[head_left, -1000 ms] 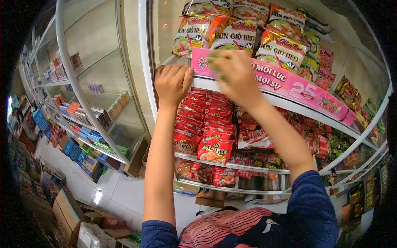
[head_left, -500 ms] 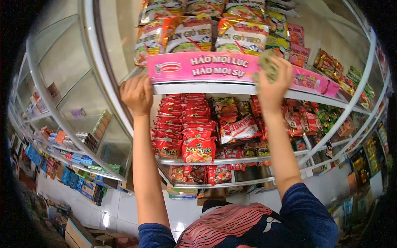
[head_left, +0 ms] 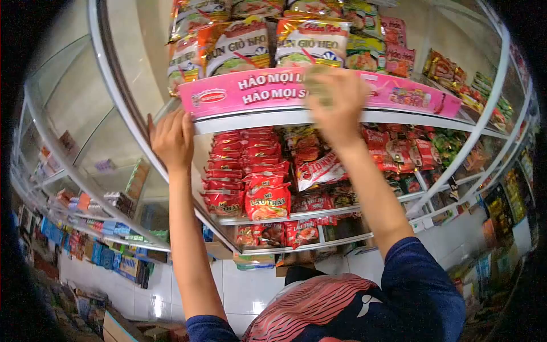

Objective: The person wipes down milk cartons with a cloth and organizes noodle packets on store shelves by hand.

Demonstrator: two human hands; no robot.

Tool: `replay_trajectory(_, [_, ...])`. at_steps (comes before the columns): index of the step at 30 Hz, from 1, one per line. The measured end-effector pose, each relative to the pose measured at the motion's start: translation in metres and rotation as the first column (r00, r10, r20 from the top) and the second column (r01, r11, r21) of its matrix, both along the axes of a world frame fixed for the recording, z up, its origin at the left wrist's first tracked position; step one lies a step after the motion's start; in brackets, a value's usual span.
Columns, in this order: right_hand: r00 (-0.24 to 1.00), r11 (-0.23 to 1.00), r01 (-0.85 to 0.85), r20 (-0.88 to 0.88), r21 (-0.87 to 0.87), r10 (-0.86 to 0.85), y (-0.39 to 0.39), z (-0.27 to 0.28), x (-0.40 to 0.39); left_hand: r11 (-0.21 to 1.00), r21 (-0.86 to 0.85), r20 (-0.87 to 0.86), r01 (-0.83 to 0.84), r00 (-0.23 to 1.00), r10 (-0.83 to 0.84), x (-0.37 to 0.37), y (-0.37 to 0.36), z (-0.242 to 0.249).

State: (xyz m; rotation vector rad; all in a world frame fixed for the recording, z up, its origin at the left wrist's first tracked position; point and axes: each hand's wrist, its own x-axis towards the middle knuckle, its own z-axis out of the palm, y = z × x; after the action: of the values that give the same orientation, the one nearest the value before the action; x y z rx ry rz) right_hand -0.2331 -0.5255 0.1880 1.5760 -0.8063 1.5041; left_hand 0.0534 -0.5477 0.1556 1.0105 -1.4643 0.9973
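My right hand (head_left: pixel 342 105), smeared by motion, holds a crumpled greenish-brown cloth (head_left: pixel 320 85) against the pink printed strip (head_left: pixel 273 94) along the shelf front. Part of the strip's white lettering is hidden behind the cloth and hand. At the strip's left end, my left hand (head_left: pixel 172 139) is closed around the metal frame (head_left: pixel 126 97) of the display cabinet, beside the white shelf edge (head_left: pixel 250 119). Noodle packets (head_left: pixel 239 48) in white and orange stand upright just behind the strip.
Red noodle packets (head_left: pixel 266 199) fill the shelf below, with more packets on the lowest shelf. Another glass cabinet (head_left: pixel 51 142) with small boxes stands at left. Cartons (head_left: pixel 130 268) sit on the white tiled floor (head_left: pixel 239 288). Curved metal bars (head_left: pixel 481 125) bound the right side.
My right hand has slid left along the pink strip with the cloth. My left hand stays on the frame. The view has shifted slightly, moving the shelves left in the picture.
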Motion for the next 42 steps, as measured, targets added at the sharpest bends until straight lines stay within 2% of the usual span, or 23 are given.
replay_trajectory(3, [0.954, 0.991, 0.136, 0.27, -0.003, -0.13, 0.012, -0.009, -0.118, 1.0, 0.022, -0.021, -0.004, 1.0, 0.004, 0.004, -0.005, -0.003])
replay_trajectory(4, [0.896, 0.98, 0.2, 0.404, 0.009, -0.187, 0.011, -0.015, -0.155, 1.0, 0.014, -0.033, 0.012, 0.999, -0.011, 0.003, -0.005, -0.004])
replay_trajectory(5, [0.822, 0.995, 0.099, 0.56, 0.032, -0.1, 0.008, -0.018, -0.188, 1.0, 0.005, -0.037, 0.02, 0.999, -0.02, 0.002, -0.006, -0.004])
replay_trajectory(6, [0.778, 0.983, 0.17, 0.602, 0.069, -0.177, 0.012, -0.016, -0.208, 0.999, -0.014, -0.041, 0.029, 0.999, -0.03, 0.001, -0.007, -0.003])
replay_trajectory(9, [0.688, 0.986, 0.163, 0.713, 0.03, -0.135, 0.006, -0.012, -0.257, 0.998, -0.031, -0.051, 0.058, 0.997, -0.059, -0.001, -0.008, -0.003])
replay_trajectory(10, [0.478, 0.971, -0.236, 0.866, -0.033, 0.146, 0.011, -0.008, -0.247, 0.997, -0.024, -0.049, 0.078, 0.996, -0.08, 0.0, -0.009, -0.003])
replay_trajectory(11, [0.633, 0.957, 0.262, 0.726, 0.127, -0.27, 0.005, -0.012, -0.253, 0.996, -0.018, -0.041, 0.087, 0.995, -0.088, 0.001, -0.01, -0.004])
replay_trajectory(13, [0.684, 0.96, 0.268, 0.686, 0.08, -0.248, 0.005, -0.007, -0.212, 0.996, -0.029, -0.056, 0.085, 0.995, -0.087, 0.0, -0.012, -0.004])
replay_trajectory(15, [0.753, 0.937, 0.341, 0.577, 0.068, -0.316, 0.006, -0.002, -0.163, 0.997, -0.061, -0.033, 0.051, 0.998, -0.053, -0.004, -0.011, -0.003])
replay_trajectory(17, [0.859, 0.969, 0.237, 0.45, 0.074, -0.245, 0.009, 0.005, -0.104, 1.0, -0.01, -0.156, 0.018, 0.988, -0.019, -0.01, -0.01, -0.004])
replay_trajectory(20, [0.979, 0.997, 0.031, 0.201, 0.071, -0.045, 0.002, 0.009, -0.009, 1.0, -0.003, -0.14, -0.016, 0.99, 0.015, -0.011, -0.005, -0.002])
replay_trajectory(23, [0.987, 0.981, -0.157, 0.001, 0.115, 0.158, -0.009, 0.008, 0.083, 0.999, 0.047, -0.143, 0.0, 0.99, 0.006, -0.011, 0.001, 0.001])
replay_trajectory(25, [0.976, 0.981, -0.186, -0.102, 0.064, 0.191, -0.018, 0.009, 0.127, 0.996, 0.084, -0.162, -0.001, 0.987, 0.014, -0.011, 0.002, 0.002])
replay_trajectory(28, [0.962, 0.979, -0.195, -0.185, 0.051, 0.201, -0.021, 0.008, 0.152, 0.995, 0.097, -0.144, -0.021, 0.989, 0.035, -0.009, 0.001, 0.0])
replay_trajectory(31, [0.948, 0.977, -0.199, -0.239, 0.074, 0.211, -0.018, 0.011, 0.121, 0.994, 0.105, -0.165, -0.032, 0.985, 0.049, -0.014, 0.003, 0.001])
replay_trajectory(34, [0.956, 0.975, -0.197, -0.203, 0.101, 0.214, -0.009, 0.013, 0.076, 0.996, 0.083, -0.197, -0.042, 0.979, 0.057, -0.016, 0.003, 0.002])
replay_trajectory(36, [0.971, 0.987, -0.145, -0.184, 0.073, 0.156, -0.006, 0.017, 0.038, 0.997, 0.056, -0.187, -0.045, 0.981, 0.055, -0.015, -0.001, 0.0])
replay_trajectory(38, [0.992, 0.998, -0.001, -0.127, 0.064, 0.009, -0.005, 0.016, -0.006, 0.999, 0.034, -0.174, -0.042, 0.984, 0.047, -0.016, 0.001, 0.001])
replay_trajectory(40, [0.995, 0.996, 0.088, -0.041, 0.0, -0.088, -0.002, 0.017, -0.055, 0.996, 0.047, -0.174, -0.07, 0.982, 0.077, -0.015, 0.0, 0.0])
replay_trajectory(42, [0.979, 0.983, 0.182, 0.094, 0.007, -0.182, 0.009, 0.016, -0.105, 0.998, 0.045, -0.186, -0.044, 0.981, 0.052, -0.014, -0.004, -0.001])
